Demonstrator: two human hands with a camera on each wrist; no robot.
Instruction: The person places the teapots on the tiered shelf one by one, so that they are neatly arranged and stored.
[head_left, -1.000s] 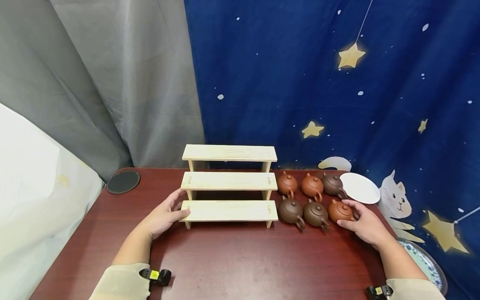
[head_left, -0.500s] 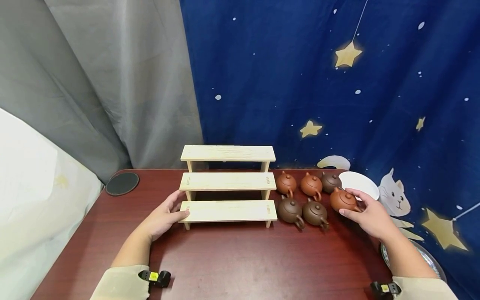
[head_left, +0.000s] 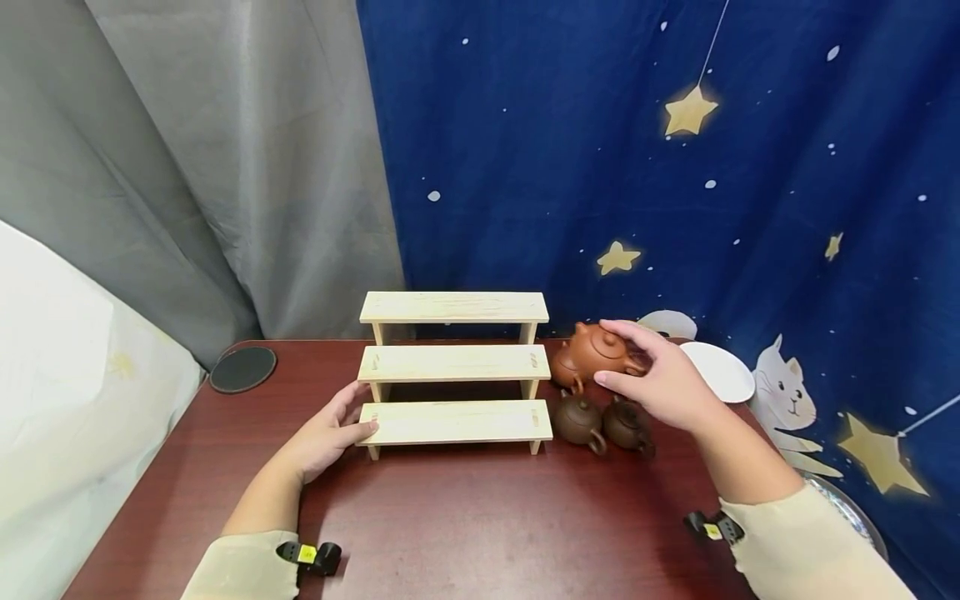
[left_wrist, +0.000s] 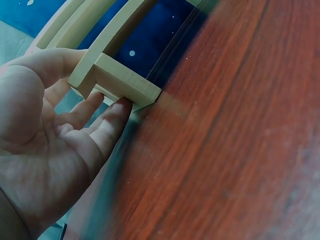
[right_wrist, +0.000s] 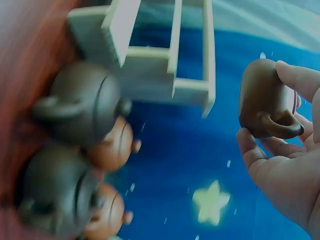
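A pale wooden three-step rack (head_left: 457, 421) stands at the table's back edge. My left hand (head_left: 326, 433) holds the left end of its lowest step, thumb on top; the left wrist view shows fingers around the step's end (left_wrist: 125, 80). My right hand (head_left: 667, 379) pinches a reddish-brown clay teapot (head_left: 597, 354) between thumb and fingers, lifted just right of the rack's middle step. Below it sit two dark brown teapots (head_left: 577, 419). Another reddish teapot (head_left: 561, 368) is partly covered by the lifted one. In the right wrist view, two reddish teapots (right_wrist: 112, 145) show behind the dark ones.
On the reddish-brown table (head_left: 465, 525), a round black coaster (head_left: 243, 369) lies at the back left. A white plate (head_left: 720, 372) is at the back right. Beyond the right edge, a metallic rim (head_left: 847, 508) shows. Grey and starry blue curtains (head_left: 510, 167) hang behind.
My right hand has lifted the reddish teapot from the front right of the group and carried it left and back, over the other teapots. My left hand keeps its hold on the rack.
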